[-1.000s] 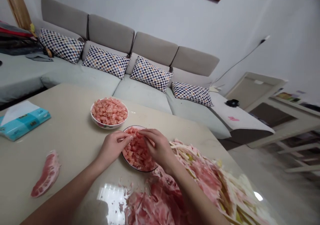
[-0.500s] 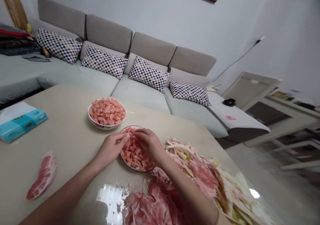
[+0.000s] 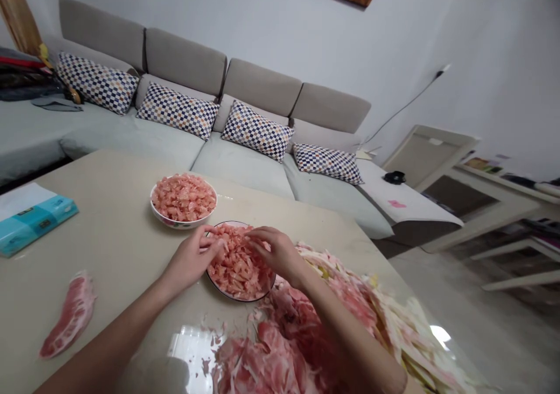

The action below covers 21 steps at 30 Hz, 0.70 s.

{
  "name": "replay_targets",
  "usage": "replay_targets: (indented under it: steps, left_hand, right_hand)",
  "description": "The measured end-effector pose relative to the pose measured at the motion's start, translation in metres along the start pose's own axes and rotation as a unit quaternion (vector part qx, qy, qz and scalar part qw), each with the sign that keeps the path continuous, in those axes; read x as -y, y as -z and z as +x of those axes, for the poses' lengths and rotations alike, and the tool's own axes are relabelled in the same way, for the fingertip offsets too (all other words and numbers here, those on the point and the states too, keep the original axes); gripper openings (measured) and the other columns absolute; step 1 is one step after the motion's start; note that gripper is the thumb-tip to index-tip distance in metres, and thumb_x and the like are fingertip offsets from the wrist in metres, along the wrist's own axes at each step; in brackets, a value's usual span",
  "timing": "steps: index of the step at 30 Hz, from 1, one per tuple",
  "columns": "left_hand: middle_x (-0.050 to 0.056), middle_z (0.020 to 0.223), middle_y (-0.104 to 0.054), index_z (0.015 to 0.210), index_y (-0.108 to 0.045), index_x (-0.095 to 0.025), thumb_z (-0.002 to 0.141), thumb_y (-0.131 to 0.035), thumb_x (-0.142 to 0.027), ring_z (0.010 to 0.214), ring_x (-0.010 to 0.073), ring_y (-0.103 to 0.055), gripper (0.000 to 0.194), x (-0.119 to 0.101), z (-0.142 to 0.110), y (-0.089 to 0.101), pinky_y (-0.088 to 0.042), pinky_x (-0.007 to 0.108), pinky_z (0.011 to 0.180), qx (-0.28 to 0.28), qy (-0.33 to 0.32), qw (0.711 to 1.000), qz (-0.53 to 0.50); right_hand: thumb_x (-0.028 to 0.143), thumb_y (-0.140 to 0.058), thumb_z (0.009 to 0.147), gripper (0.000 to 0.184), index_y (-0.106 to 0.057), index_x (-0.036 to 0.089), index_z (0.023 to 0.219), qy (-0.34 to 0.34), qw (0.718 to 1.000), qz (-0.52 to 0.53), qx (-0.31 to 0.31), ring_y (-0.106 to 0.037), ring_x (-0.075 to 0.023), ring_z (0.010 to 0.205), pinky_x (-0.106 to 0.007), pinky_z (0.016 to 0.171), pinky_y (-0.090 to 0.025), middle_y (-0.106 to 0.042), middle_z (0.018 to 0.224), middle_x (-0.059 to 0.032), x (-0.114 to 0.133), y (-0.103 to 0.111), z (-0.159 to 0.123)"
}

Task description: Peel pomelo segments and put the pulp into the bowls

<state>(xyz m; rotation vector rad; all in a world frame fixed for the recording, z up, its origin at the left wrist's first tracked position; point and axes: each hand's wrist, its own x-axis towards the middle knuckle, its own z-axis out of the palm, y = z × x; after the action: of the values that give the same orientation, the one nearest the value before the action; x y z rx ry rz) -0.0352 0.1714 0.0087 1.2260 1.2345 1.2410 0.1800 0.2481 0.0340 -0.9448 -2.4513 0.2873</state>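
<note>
A dark-rimmed plate [image 3: 227, 294] on the table holds a heap of small pink pomelo flesh pieces [image 3: 242, 268]. Over its left side is my left hand [image 3: 192, 258], thumb and fingers a little apart, with nothing visible held. My right hand [image 3: 280, 254] hovers above the right side of the heap, fingers curved and spread. Behind them stands a white bowl [image 3: 179, 225] piled with more pomelo pieces [image 3: 186, 197]. A whole pomelo segment [image 3: 70, 315] lies on the left. Torn membranes [image 3: 266, 359] are heaped in front of the plate, partly under my right forearm.
Pomelo rind strips [image 3: 406, 335] lie along the table's right edge. A blue tissue pack [image 3: 41, 222] rests at the far left. Beyond the table [image 3: 118, 230] is a grey sofa [image 3: 236, 169] with checkered cushions [image 3: 258, 130]. A chair [image 3: 431, 154] stands at the right.
My hands have moved apart above the plate; the fingertips were close together before and now leave a gap over the pieces. The view has shifted slightly.
</note>
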Motion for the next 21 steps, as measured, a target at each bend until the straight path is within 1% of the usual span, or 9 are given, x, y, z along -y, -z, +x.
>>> replay_targets:
  steps: [4,6,9,12,15,17,18,19,21]
  left_hand:
    - [0.007,0.091,-0.075,0.101,-0.056,-0.018,0.083,-0.059,-0.046,0.080,0.0214,-0.071,0.034,0.000,0.001,0.002,-0.052,0.031,0.073,0.018,0.010,1.000,-0.021]
    - [0.006,0.085,-0.074,0.096,-0.059,-0.017,0.083,-0.059,-0.047,0.078,0.0200,-0.069,0.032,0.001,0.002,0.003,-0.050,0.029,0.069,0.023,0.003,1.000,-0.021]
    - [0.003,0.075,-0.072,0.091,-0.063,-0.017,0.084,-0.057,-0.048,0.066,0.0163,-0.064,0.032,0.000,0.003,0.004,-0.044,0.025,0.059,0.029,0.001,0.999,-0.026]
    - [0.002,0.074,-0.071,0.090,-0.065,-0.016,0.085,-0.056,-0.048,0.060,0.0131,-0.058,0.034,-0.004,0.002,0.005,-0.039,0.022,0.054,0.039,0.028,0.997,-0.059]
    - [0.004,0.077,-0.072,0.090,-0.066,-0.015,0.085,-0.058,-0.048,0.059,0.0118,-0.057,0.034,-0.008,0.001,0.005,-0.039,0.021,0.054,0.042,0.064,0.991,-0.109]
    - [0.005,0.078,-0.072,0.088,-0.067,-0.015,0.084,-0.059,-0.048,0.060,0.0121,-0.057,0.034,-0.009,-0.001,0.004,-0.039,0.021,0.054,0.048,0.076,0.985,-0.146]
    - [0.005,0.078,-0.072,0.088,-0.067,-0.015,0.084,-0.059,-0.048,0.062,0.0128,-0.058,0.034,-0.010,-0.003,0.002,-0.039,0.021,0.055,0.054,0.077,0.982,-0.164]
    - [0.005,0.078,-0.071,0.088,-0.066,-0.015,0.084,-0.059,-0.048,0.064,0.0136,-0.059,0.034,-0.011,-0.004,0.000,-0.041,0.022,0.056,0.062,0.075,0.979,-0.180]
    - [0.005,0.078,-0.070,0.087,-0.066,-0.015,0.085,-0.058,-0.049,0.067,0.0148,-0.060,0.034,-0.014,-0.009,-0.004,-0.044,0.023,0.060,0.079,0.066,0.975,-0.196]
  right_hand:
    - [0.017,-0.060,0.088,0.020,-0.071,0.020,0.104,-0.014,1.000,0.016,-0.012,-0.068,-0.0201,0.094,-0.033,0.084,-0.054,-0.072,0.103,-0.0092,0.006,0.006,-0.002]
    - [0.015,-0.060,0.087,0.020,-0.072,0.020,0.103,-0.005,1.000,0.022,-0.014,-0.068,-0.0198,0.095,-0.033,0.085,-0.053,-0.072,0.103,-0.0091,0.009,0.002,0.000]
    - [0.009,-0.064,0.082,0.020,-0.073,0.018,0.098,0.023,1.000,0.017,-0.003,-0.067,-0.0208,0.096,-0.034,0.087,-0.053,-0.072,0.102,-0.0107,0.011,-0.011,0.006]
    - [0.007,-0.066,0.079,0.020,-0.074,0.018,0.093,0.036,0.999,0.015,0.004,-0.067,-0.0216,0.094,-0.035,0.085,-0.053,-0.072,0.099,-0.0108,0.011,-0.022,0.012]
    - [0.006,-0.063,0.080,0.022,-0.074,0.018,0.094,0.033,0.999,0.012,-0.010,-0.067,-0.0222,0.094,-0.037,0.085,-0.053,-0.072,0.101,-0.0110,0.017,-0.017,0.010]
    - [0.008,-0.059,0.083,0.023,-0.072,0.020,0.098,0.016,0.999,0.020,-0.040,-0.066,-0.0222,0.097,-0.037,0.087,-0.053,-0.071,0.105,-0.0108,0.029,-0.006,0.002]
    - [0.010,-0.058,0.085,0.022,-0.072,0.020,0.098,-0.001,0.997,0.042,-0.066,-0.066,-0.0218,0.098,-0.036,0.086,-0.053,-0.072,0.104,-0.0097,0.036,0.000,-0.004]
    - [0.013,-0.058,0.087,0.020,-0.072,0.021,0.099,-0.028,0.994,0.067,-0.084,-0.067,-0.0212,0.095,-0.035,0.085,-0.053,-0.072,0.101,-0.0085,0.044,0.006,-0.011]
    - [0.019,-0.058,0.088,0.017,-0.073,0.023,0.094,-0.096,0.984,0.117,-0.099,-0.069,-0.0194,0.083,-0.032,0.077,-0.055,-0.075,0.090,-0.0053,0.061,0.016,-0.025]
